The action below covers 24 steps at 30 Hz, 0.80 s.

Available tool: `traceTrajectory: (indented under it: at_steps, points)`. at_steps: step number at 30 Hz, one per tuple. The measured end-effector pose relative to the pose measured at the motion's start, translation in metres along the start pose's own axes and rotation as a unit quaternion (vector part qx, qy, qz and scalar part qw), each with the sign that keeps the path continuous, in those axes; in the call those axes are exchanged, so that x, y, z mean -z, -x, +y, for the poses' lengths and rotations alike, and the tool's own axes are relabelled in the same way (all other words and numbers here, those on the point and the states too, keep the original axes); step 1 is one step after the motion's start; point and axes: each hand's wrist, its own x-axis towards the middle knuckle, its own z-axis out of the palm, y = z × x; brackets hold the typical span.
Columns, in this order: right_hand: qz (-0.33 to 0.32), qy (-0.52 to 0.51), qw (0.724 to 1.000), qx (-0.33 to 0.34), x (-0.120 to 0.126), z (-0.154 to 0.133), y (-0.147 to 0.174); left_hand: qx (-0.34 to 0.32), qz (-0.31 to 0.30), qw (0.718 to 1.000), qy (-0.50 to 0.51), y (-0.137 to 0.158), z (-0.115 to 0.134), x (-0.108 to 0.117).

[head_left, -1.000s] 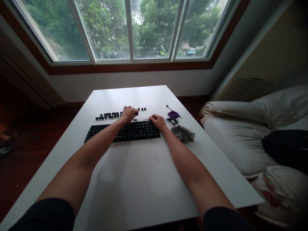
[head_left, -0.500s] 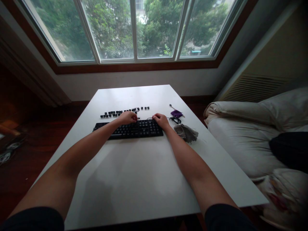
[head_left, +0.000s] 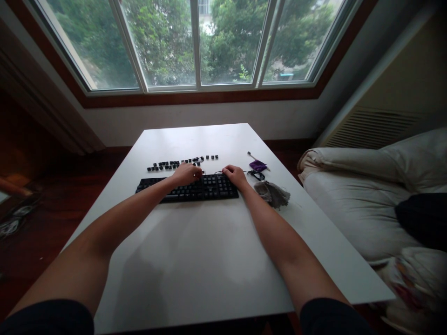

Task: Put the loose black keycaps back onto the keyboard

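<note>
Watching remotely through the head camera, I have both hands at the far edge of a black keyboard (head_left: 190, 191) that lies flat on a white surface (head_left: 195, 260). My left hand (head_left: 188, 174) is over the keyboard's upper rows, its fingers bent inward toward the thumb; I cannot tell how wide the gap between them is or whether they have hold of anything (the fingertips are too small to read from here). My right hand (head_left: 234, 176) rests at the keyboard's far right corner, fingers partly curled around the edge; whether it grips or only steadies, I cannot say. Just beyond my left hand and off to its left, loose black keycaps (head_left: 149, 169) lie in uneven rows, with three more keycaps (head_left: 213, 157) in a short line beyond the gap between my hands. Near my right hand, to its right, is a coiled black cable (head_left: 257, 175); past it, a purple cloth (head_left: 258, 165) lies against a thin dark-tipped stick (head_left: 249, 153). A crumpled grey cloth (head_left: 274, 193) lies right of my right wrist. Well beyond both hands, a window (head_left: 226, 42) frames green trees.
</note>
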Motion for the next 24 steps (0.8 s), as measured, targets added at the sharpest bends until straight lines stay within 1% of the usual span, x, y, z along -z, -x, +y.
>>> traceTrajectory:
  at_steps: [2,5,10,12,14,16,18,22,24]
  points:
    - [-0.001,-0.001,1.000,0.001,0.000,0.000,0.000,-0.021,0.021,0.999,-0.014,0.005,0.004,-0.002]
    - [-0.002,0.001,1.000,-0.001,0.000,0.000,0.000,-0.039,0.035,0.999,-0.004,0.009,0.003,-0.006]
    - [-0.004,0.009,1.000,-0.004,-0.001,0.002,-0.001,-0.032,0.056,0.997,0.050,0.007,-0.013,-0.016]
    - [-0.003,0.012,1.000,-0.004,-0.002,0.002,-0.001,-0.018,0.080,0.994,0.071,0.005,-0.019,-0.021]
    - [-0.002,0.010,1.000,0.000,-0.001,0.002,-0.001,0.016,0.113,0.990,0.088,0.003,-0.024,-0.026]
    - [-0.001,0.008,1.000,0.002,-0.001,0.002,-0.001,0.050,0.130,0.985,0.099,0.002,-0.027,-0.031]
    - [-0.001,0.005,1.000,0.002,-0.001,0.002,-0.001,0.068,0.112,0.986,0.102,0.000,-0.030,-0.034]
    - [-0.003,0.003,1.000,0.001,0.000,0.002,-0.001,0.101,0.028,0.988,0.114,-0.001,-0.032,-0.037]
    - [-0.001,0.003,1.000,0.001,-0.001,0.003,-0.001,0.119,-0.001,0.984,0.130,-0.002,-0.032,-0.037]
